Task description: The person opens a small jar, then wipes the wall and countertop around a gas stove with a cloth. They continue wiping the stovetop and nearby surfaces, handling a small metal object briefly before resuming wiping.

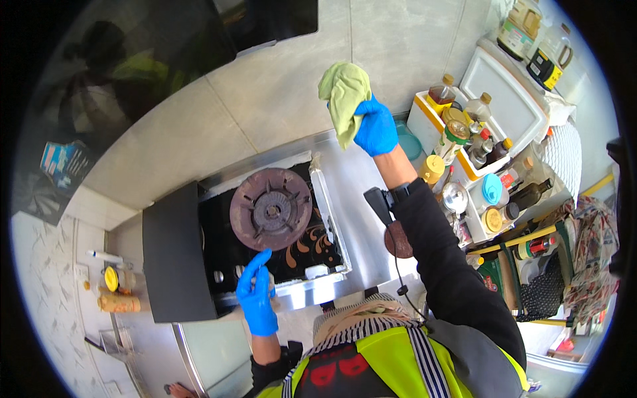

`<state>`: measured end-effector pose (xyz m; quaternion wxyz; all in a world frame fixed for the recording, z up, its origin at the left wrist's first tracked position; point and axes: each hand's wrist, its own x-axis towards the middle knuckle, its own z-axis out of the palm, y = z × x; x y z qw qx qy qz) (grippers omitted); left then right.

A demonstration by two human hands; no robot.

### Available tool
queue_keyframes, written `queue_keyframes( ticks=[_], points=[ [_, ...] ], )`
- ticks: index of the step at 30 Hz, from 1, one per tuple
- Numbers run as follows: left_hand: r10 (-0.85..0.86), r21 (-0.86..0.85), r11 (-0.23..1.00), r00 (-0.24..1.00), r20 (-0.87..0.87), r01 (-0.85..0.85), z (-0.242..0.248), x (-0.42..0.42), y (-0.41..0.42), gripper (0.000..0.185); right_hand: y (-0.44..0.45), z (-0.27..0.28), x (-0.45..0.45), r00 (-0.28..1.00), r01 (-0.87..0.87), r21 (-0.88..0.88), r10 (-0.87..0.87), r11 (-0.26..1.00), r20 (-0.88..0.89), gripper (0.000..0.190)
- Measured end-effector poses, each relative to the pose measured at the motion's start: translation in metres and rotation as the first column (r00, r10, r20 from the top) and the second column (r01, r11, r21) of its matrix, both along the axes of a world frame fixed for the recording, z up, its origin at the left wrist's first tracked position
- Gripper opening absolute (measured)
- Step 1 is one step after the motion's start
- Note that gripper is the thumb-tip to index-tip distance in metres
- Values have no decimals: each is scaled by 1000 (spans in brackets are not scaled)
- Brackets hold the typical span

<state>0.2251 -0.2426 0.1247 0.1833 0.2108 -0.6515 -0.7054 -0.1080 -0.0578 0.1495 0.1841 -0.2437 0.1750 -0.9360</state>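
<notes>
My right hand (376,125), in a blue glove, grips a crumpled light green cloth (345,99) up near the grey wall tiles, above the back right of the cooktop. My left hand (258,293), also blue-gloved, is at the front edge of the black glass gas cooktop (308,244), fingers apart and holding nothing. A round, brownish burner ring with a pan support (271,209) sits on the cooktop, just beyond the left fingertips. Whitish residue lines the cooktop's rim. A dark panel (174,258) stands along its left side.
On the right, a white bin (468,164) and a lower tray hold several bottles and jars. A teal dish (409,145) is beside the bin. A dark glossy range hood (164,54) overhangs the upper left. Jars (119,302) stand at the far left.
</notes>
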Motion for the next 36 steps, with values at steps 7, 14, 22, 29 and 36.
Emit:
queue_keyframes(
  ticks=[7,14,22,29,36],
  points=[
    [-142,-60,988,990,9,142,28,-28,21,29,9,-18,91,980,-164,61,156,985,123,81],
    [-214,-193,953,970,115,233,14,-68,55,45,20,-47,147,996,-91,585,82,806,42,76],
    [-263,-104,956,958,114,275,-34,-83,71,31,36,-61,173,992,-31,821,118,570,-45,58],
    [-349,428,842,937,-32,328,-25,-68,66,8,49,-68,165,963,-212,646,270,734,9,53],
    [-225,421,882,974,-21,213,-10,-62,73,8,50,-75,158,972,-93,691,214,717,-92,50]
  ],
)
